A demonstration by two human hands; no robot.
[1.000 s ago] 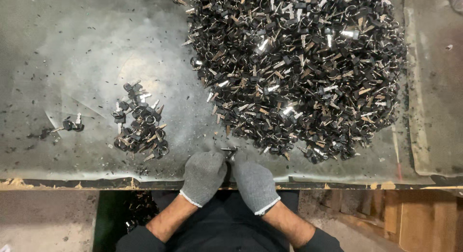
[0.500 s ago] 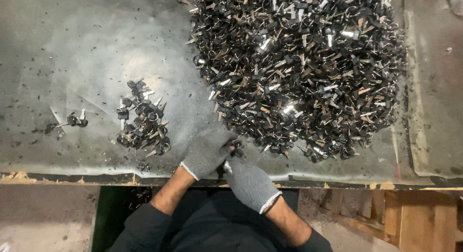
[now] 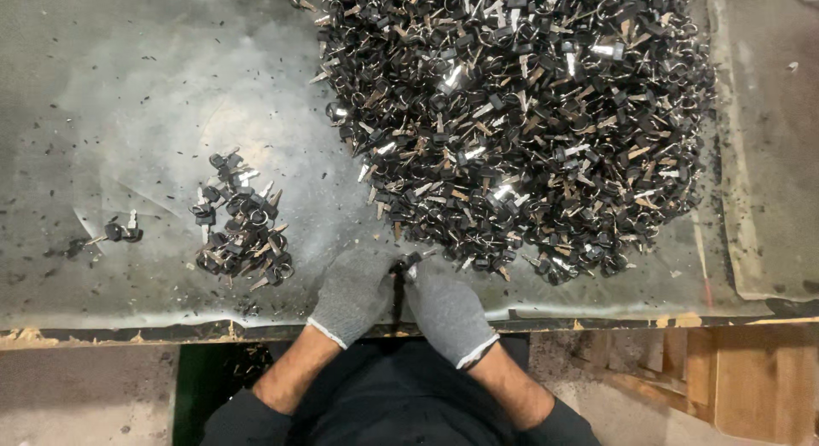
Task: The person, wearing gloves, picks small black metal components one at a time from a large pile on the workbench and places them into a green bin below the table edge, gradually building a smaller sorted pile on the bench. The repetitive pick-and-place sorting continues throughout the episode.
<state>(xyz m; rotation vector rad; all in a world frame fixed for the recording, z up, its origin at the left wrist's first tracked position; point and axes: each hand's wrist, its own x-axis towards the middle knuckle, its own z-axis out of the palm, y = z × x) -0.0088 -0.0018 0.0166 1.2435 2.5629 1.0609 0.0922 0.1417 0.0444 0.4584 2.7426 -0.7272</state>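
Keys with black heads and split rings are lying in a big heap (image 3: pixel 520 122) that is filling the upper right of the frame, on a scuffed grey table (image 3: pixel 128 87). Both hands are wearing grey knit gloves and are meeting at the lower centre of the frame, just below the heap's near edge. The left hand (image 3: pixel 354 292) is angling up and to the right, the right hand (image 3: pixel 448 309) up and to the left, forearms coming in from the bottom. Their fingertips are pinching together on one small dark key piece (image 3: pixel 408 261); which hand is holding more of it cannot be told. A smaller pile of keys (image 3: pixel 243 224) is sitting left of the hands, well apart from the heap, and a lone pair of keys (image 3: pixel 121 231) is lying farther left.
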